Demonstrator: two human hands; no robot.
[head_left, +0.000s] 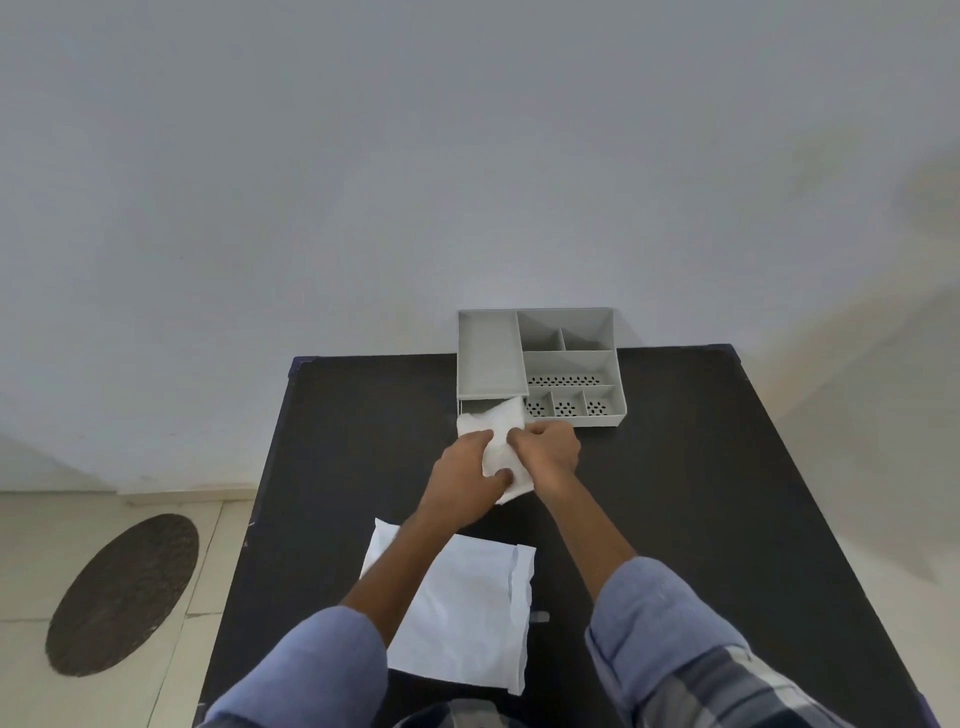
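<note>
A small white folded cloth (500, 432) is held just above the black table (701, 519), right in front of a grey plastic organiser (540, 364). My left hand (465, 470) grips the cloth's left and lower side, thumb on top. My right hand (550, 449) pinches its right edge with curled fingers. The cloth's far corner reaches the open slot at the organiser's lower left. A larger white folded cloth (467, 608) lies flat on the table near me, partly under my left forearm.
The organiser stands at the table's far edge against a pale wall and has several compartments, some with perforated floors. A dark oval mat (124, 595) lies on the tiled floor to the left. A small grey mark (540, 617) sits beside the large cloth.
</note>
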